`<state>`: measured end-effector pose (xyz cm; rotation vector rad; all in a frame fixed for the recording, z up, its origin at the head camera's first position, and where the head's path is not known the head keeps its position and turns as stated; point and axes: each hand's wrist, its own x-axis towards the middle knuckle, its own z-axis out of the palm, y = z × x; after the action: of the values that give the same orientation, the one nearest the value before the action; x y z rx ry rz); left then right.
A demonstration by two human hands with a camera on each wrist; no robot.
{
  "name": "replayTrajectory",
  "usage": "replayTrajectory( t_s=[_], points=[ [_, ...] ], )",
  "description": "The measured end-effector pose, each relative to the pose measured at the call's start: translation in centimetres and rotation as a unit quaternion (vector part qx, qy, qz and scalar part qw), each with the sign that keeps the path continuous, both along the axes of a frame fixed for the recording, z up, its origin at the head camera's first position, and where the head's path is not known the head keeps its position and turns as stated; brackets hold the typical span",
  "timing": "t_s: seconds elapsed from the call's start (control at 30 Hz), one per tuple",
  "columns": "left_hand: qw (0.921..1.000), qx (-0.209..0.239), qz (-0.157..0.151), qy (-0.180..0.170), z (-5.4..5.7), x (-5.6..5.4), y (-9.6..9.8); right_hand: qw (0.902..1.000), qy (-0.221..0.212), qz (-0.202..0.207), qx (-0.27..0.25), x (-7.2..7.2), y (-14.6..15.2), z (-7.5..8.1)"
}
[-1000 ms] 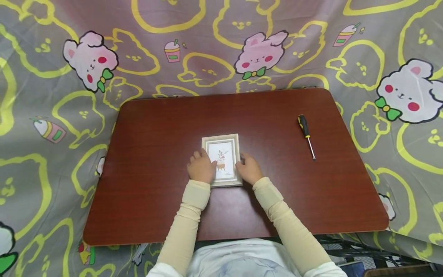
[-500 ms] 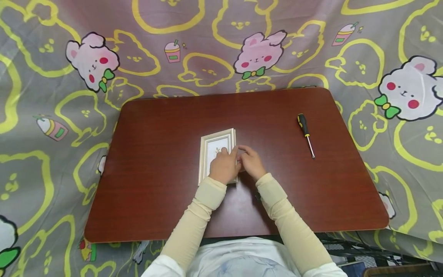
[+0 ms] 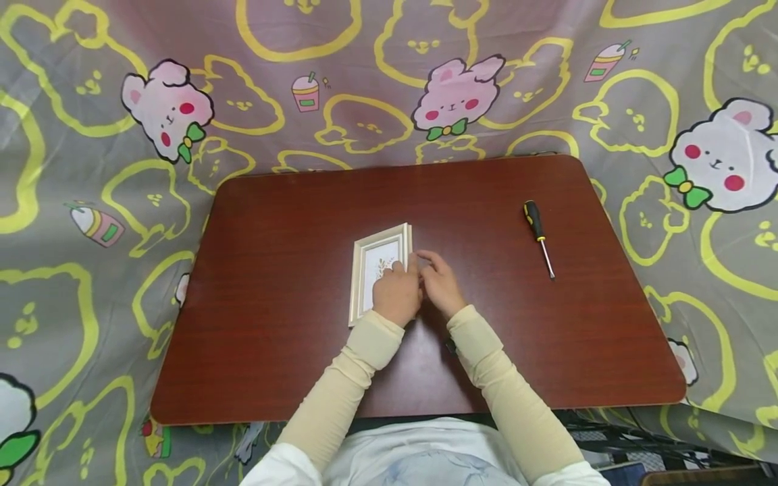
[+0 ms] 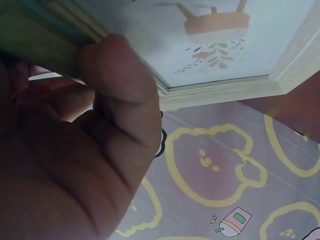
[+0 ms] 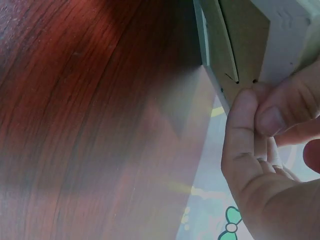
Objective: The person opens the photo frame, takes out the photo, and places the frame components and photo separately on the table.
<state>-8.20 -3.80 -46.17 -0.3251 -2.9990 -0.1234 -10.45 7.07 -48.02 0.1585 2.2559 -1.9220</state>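
The cream picture frame [image 3: 357, 283] is tilted on the table, its right side raised. My left hand [image 3: 396, 295] grips that raised edge; in the left wrist view a curled finger [image 4: 127, 85] lies over the front border, beside the plant-pot print [image 4: 217, 25]. My right hand [image 3: 442, 287] is close behind the same edge. In the right wrist view its fairly straight fingers [image 5: 242, 122] touch the frame's brown backing board [image 5: 245, 35], near small dark marks. A thumb also presses there; which hand it belongs to is hard to tell.
A black-and-yellow screwdriver [image 3: 537, 236] lies at the right of the reddish-brown table [image 3: 273, 236]. A patterned curtain [image 3: 358, 74] hangs behind and at both sides.
The frame has gone from lying nearly flat to tilted, right side up. My left hand has moved from its left side to its right edge. The last half second shows only slight movement.
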Motion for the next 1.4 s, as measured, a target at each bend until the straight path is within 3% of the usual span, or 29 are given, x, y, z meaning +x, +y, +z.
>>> replayTrajectory(
  t_s=[0.3, 0.5, 0.7, 0.9, 0.97, 1.17, 1.3, 1.4],
  points=[
    [0.9994, 0.003, 0.016, 0.031, 0.2, -0.3, -0.4, 0.9986, 0.019, -0.004, -0.049, -0.1, -0.2, 0.0],
    [0.9984, 0.005, 0.044, 0.035, 1.2, -0.3, -0.5, 0.9958, -0.021, 0.018, -0.087, -0.2, -0.2, -0.6],
    [0.9914, 0.030, 0.045, 0.119, 2.3, -0.3, -0.5, 0.9949, -0.057, 0.038, -0.074, -0.4, -0.2, -2.1],
    [0.9796, 0.075, 0.025, 0.185, 3.0, -0.1, -0.2, 0.9986, 0.000, 0.050, -0.018, -0.5, -0.3, -3.0],
    [0.9782, 0.086, 0.018, 0.188, 3.3, -0.1, 0.0, 0.9987, 0.022, 0.047, 0.002, -0.5, -0.2, -3.1],
    [0.9816, 0.101, 0.002, 0.162, 4.0, 0.1, 0.1, 0.9978, 0.038, 0.052, -0.014, -0.7, 0.1, -3.5],
    [0.9834, 0.107, -0.010, 0.146, 4.4, 0.2, 0.1, 0.9960, 0.004, 0.055, -0.070, -0.9, 0.3, -3.9],
    [0.9838, 0.115, -0.015, 0.137, 4.6, 0.2, 0.0, 0.9864, -0.042, 0.059, -0.147, -1.1, 0.3, -4.1]
  ],
)
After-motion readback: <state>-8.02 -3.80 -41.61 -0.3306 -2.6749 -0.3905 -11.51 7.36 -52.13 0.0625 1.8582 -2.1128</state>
